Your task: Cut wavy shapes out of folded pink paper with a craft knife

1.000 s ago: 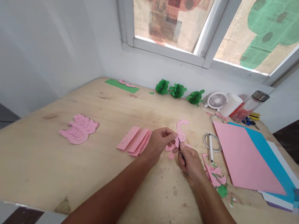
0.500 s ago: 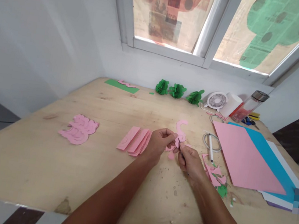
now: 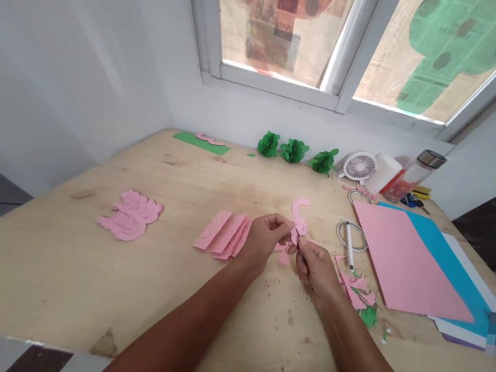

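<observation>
My left hand (image 3: 273, 231) pinches a curvy pink paper cutout (image 3: 300, 209) between thumb and fingertips; one hooked end of it sticks up past the fingers. Close beside it, my right hand (image 3: 316, 264) is closed around small scissors (image 3: 298, 236), mostly hidden in the fingers, with thin dark blades at the paper. Pink scraps (image 3: 283, 257) lie on the table under the hands. Left of my left hand rest several folded pink paper strips (image 3: 213, 230), some with curved outlines drawn on them. Farther left lies a pile of scalloped pink cutouts (image 3: 130, 216).
A white pen (image 3: 350, 246) and a coiled cable lie right of my hands, near pink and green scraps (image 3: 368, 315). Large coloured sheets (image 3: 407, 264) are stacked farther right. Along the back stand green paper figures (image 3: 294, 150), a small fan (image 3: 359, 166) and a bottle (image 3: 415, 176).
Both hands stay in nearly the same place. The scissors blades and the pink cutout have shifted very slightly between the fingertips.
</observation>
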A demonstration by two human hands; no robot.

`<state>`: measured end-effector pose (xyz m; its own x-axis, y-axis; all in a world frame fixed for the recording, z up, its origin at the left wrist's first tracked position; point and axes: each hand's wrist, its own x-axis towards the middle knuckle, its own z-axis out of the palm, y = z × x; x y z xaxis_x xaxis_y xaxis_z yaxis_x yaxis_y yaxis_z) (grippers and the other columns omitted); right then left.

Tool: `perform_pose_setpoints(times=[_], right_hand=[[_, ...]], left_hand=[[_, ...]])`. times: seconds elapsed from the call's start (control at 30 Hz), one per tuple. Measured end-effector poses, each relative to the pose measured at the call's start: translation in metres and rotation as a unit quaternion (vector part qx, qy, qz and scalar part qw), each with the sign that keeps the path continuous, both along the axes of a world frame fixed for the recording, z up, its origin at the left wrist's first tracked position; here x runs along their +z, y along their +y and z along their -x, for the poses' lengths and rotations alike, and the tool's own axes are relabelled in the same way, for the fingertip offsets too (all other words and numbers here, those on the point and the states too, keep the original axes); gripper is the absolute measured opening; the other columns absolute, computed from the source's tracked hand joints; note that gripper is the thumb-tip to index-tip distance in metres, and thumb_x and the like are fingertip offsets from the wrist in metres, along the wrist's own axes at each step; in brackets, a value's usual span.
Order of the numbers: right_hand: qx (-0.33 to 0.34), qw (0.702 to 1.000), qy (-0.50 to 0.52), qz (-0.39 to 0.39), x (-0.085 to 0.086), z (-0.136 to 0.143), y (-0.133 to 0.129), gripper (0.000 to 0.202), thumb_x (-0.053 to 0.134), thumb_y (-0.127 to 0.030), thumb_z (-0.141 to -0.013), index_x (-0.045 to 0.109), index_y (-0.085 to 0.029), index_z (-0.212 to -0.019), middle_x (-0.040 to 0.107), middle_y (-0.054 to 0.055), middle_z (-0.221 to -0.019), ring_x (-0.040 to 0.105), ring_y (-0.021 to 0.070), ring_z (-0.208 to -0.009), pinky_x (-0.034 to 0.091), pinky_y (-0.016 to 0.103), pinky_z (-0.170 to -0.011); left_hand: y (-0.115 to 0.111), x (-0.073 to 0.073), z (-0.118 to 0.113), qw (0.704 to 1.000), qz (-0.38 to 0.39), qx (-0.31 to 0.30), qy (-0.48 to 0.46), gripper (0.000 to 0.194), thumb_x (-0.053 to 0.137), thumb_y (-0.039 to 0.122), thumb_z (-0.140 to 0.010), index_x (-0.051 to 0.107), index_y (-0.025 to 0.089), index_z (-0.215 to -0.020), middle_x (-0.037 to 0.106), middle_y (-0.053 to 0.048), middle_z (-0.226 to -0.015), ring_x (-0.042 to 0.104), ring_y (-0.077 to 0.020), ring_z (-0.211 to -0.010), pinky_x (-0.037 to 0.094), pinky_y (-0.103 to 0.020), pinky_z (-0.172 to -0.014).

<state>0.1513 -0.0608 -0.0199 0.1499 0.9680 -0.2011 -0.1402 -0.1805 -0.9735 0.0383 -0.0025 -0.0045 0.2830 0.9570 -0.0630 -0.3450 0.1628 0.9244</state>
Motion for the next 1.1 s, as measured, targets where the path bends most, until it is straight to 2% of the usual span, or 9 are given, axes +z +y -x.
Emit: perform_pose_setpoints(times=[0.23, 1.1], right_hand=[[0.011, 1.000, 0.009, 0.007, 0.0007, -0.0004, 0.0001, 0.040, 0.053, -0.054, -0.076, 0.056, -0.015, -0.068, 0.031, -0.010, -0.037, 0.017, 0.0050, -0.032, 0.008, 0.021, -0.034], [-0.005, 0.994, -0.104, -0.025, 0.0024, -0.0017, 0.0008, 0.042, 0.052, -0.055, -0.076, 0.057, -0.015, -0.062, 0.031, -0.009, -0.034, 0.021, 0.0065, -0.033, 0.013, 0.022, -0.036]], left_hand=[[-0.0005, 0.0013, 0.0002, 1.000, -0.002, 0.014, 0.003, 0.017, 0.067, 0.025, -0.064, 0.056, 0.014, -0.057, 0.055, 0.002, -0.050, 0.047, -0.0078, -0.047, 0.036, -0.022, -0.051], [0.0014, -0.0002, 0.0025, 0.999, -0.031, 0.012, 0.037, 0.020, 0.067, 0.030, -0.063, 0.056, 0.014, -0.057, 0.054, 0.002, -0.049, 0.047, -0.0085, -0.047, 0.037, -0.022, -0.050]])
